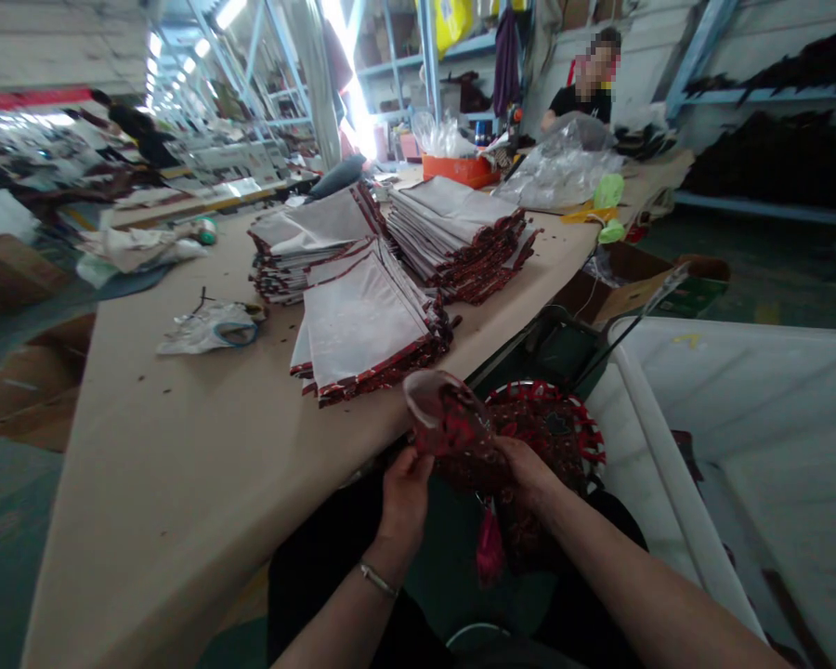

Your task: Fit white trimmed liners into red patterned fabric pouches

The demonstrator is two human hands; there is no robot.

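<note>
A dark red patterned piece of cloth [452, 418] with a glossy, curled upper part is held over my lap, just off the table's edge. My left hand [405, 483] pinches its lower left corner between thumb and fingers. Closed around its right side is my right hand [526, 469], partly hidden by the cloth. More dark red cloth [543, 427] lies in a round holder with a red-and-white rim beside my right hand. Beyond my hands, a stack of whitish folded pieces with dark red edging [366, 321] rests on the table.
Two more such stacks, a left one [313, 228] and a right one [452, 223], stand behind. A crumpled whitish cloth [213, 327] lies on the table [202, 465]. A white bin [759, 372] stands at my right. An orange basin [460, 169] and a person [578, 102] are farther back.
</note>
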